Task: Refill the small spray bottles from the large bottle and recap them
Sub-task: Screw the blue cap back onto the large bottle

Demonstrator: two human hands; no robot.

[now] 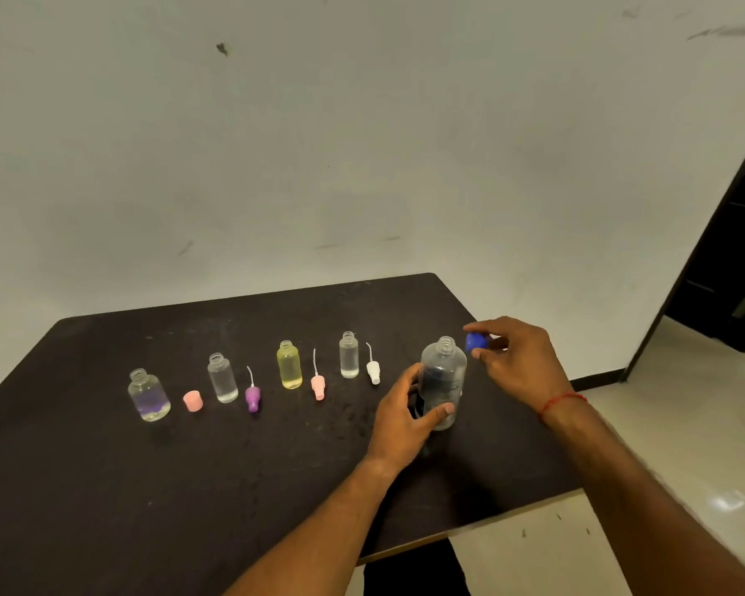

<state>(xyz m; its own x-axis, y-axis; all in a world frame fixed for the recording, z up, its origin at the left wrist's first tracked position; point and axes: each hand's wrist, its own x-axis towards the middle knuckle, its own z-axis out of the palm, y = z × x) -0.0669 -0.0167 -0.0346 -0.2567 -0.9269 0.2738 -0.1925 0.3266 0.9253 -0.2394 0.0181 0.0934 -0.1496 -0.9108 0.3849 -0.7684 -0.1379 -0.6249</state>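
My left hand (401, 412) grips the large clear bottle (443, 376), which stands upright and uncapped near the table's right side. My right hand (517, 359) pinches its blue cap (476, 342) just right of the bottle's neck. Several small open bottles stand in a row to the left: a squat clear one (148, 395), a clear one (223, 377), a yellow one (289, 364) and a clear one (349, 354). A pink cap (192, 400), a purple spray head (252, 397), a pink spray head (318, 385) and a white spray head (373, 371) lie beside them.
The dark table (190, 488) ends close to the large bottle on the right and at the near edge below my arms. A pale wall stands behind; a dark doorway (732, 251) opens at the far right.
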